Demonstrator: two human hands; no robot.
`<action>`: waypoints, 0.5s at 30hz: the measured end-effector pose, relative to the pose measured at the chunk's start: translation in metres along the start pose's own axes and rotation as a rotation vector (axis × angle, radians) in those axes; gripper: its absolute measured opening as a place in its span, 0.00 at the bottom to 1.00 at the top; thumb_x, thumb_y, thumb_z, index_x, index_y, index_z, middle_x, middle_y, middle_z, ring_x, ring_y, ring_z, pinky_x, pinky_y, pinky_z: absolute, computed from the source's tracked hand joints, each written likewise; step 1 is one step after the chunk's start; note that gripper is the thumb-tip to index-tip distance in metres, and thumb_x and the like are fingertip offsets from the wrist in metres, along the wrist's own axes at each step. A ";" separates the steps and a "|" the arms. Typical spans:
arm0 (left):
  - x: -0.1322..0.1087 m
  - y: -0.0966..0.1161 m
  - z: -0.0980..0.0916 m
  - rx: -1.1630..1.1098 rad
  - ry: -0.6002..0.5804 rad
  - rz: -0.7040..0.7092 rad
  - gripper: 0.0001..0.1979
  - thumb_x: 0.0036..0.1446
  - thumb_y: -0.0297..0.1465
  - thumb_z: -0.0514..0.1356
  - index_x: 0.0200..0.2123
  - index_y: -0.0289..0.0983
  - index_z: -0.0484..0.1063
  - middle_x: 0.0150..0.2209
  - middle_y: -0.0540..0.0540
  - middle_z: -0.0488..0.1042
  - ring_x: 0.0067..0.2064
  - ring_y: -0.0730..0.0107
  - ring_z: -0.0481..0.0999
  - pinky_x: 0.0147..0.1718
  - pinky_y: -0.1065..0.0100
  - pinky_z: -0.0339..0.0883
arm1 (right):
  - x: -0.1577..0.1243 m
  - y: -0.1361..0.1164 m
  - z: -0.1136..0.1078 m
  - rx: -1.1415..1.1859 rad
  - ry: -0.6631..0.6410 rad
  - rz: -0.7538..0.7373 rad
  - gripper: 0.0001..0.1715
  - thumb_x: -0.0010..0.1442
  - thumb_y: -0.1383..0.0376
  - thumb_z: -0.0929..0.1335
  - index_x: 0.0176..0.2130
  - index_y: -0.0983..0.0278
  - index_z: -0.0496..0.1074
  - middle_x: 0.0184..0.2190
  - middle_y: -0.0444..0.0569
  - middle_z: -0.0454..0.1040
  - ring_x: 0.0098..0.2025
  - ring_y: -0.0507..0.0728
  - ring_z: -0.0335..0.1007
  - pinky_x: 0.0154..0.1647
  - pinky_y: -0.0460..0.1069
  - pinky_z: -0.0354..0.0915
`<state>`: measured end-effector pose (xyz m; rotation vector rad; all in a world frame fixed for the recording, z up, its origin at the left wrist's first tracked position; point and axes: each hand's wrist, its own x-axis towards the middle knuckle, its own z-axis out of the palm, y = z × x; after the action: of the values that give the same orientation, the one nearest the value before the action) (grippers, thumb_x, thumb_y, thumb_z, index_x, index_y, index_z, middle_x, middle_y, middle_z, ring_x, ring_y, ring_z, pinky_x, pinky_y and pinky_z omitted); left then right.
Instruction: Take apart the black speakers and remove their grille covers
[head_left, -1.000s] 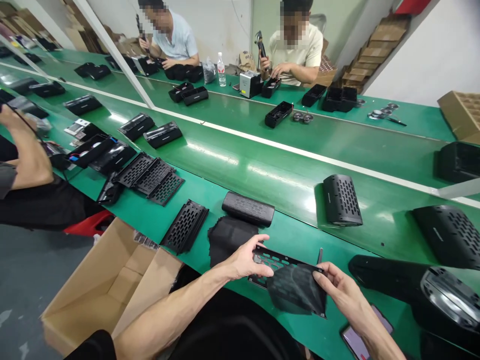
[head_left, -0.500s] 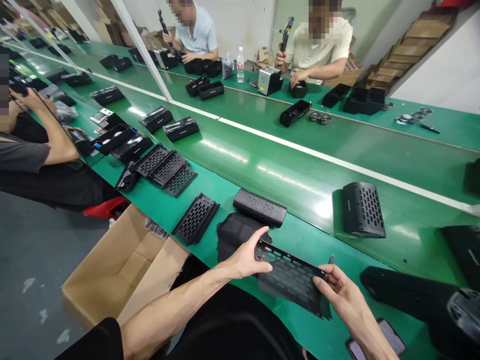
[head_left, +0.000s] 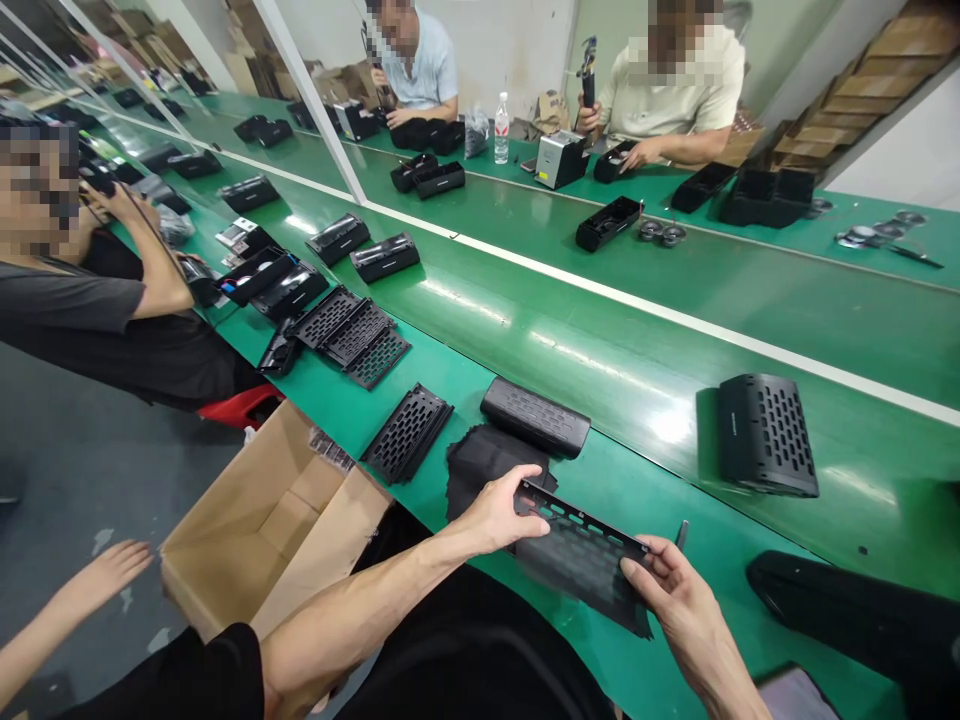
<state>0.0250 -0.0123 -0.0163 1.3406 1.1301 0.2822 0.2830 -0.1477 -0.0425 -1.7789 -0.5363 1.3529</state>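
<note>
**Head view.**

**Setting:** a green conveyor bench is seen running from the upper left to the right of the frame. Co-workers are seated along its far side and at the left edge.

**Item held:** a black perforated grille panel is held tilted at lower centre, just above the bench's near edge. A sheet of black mesh fabric is laid over its face.

**Left hand**: the fingers are pinched on the panel's left end, with the thumb on top.

**Right hand**: the fingers are closed on the right end, over the fabric's edge.

**Nearby:**
- A pile of fabric pieces is found just behind the left hand.
- A long black speaker is found beyond the pile.
- A stack of grilles is found further left.
- An open cardboard box is found below the bench edge at lower left.
- A slotted housing is found at right.

**Risk, as judged:**
- The fabric could be shifted or creased if either pinch is slackened, since its lower corner is seen overhanging the panel.
- The panel could be dropped off the near edge if it is tilted further.
</note>
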 end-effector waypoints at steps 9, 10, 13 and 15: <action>-0.010 0.001 0.006 0.108 0.041 0.102 0.72 0.36 0.37 0.79 0.77 0.50 0.39 0.67 0.36 0.61 0.55 0.52 0.74 0.54 0.57 0.71 | 0.005 0.017 0.006 0.099 -0.005 0.006 0.37 0.45 0.49 0.82 0.49 0.59 0.73 0.41 0.48 0.80 0.46 0.61 0.77 0.46 0.50 0.73; -0.009 0.000 0.007 0.120 0.065 0.109 0.72 0.36 0.37 0.79 0.77 0.50 0.39 0.66 0.36 0.61 0.56 0.51 0.73 0.55 0.56 0.70 | 0.005 0.018 0.008 0.122 -0.026 0.009 0.37 0.46 0.49 0.82 0.49 0.59 0.73 0.43 0.50 0.80 0.47 0.62 0.77 0.47 0.52 0.73; -0.005 -0.008 0.006 0.126 0.111 0.040 0.68 0.39 0.38 0.78 0.77 0.48 0.42 0.63 0.36 0.64 0.58 0.50 0.72 0.58 0.52 0.68 | 0.002 0.020 0.012 0.194 -0.073 0.013 0.34 0.48 0.50 0.82 0.49 0.58 0.72 0.45 0.51 0.80 0.47 0.63 0.78 0.46 0.54 0.74; 0.000 -0.015 0.002 0.047 0.074 -0.051 0.64 0.42 0.37 0.76 0.77 0.47 0.43 0.59 0.38 0.70 0.55 0.52 0.75 0.57 0.52 0.68 | 0.000 0.021 0.016 0.239 -0.075 0.011 0.33 0.48 0.50 0.81 0.49 0.57 0.72 0.45 0.50 0.80 0.45 0.63 0.78 0.44 0.54 0.75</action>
<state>0.0199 -0.0179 -0.0293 1.3492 1.2377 0.2714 0.2655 -0.1544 -0.0605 -1.5448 -0.3878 1.4324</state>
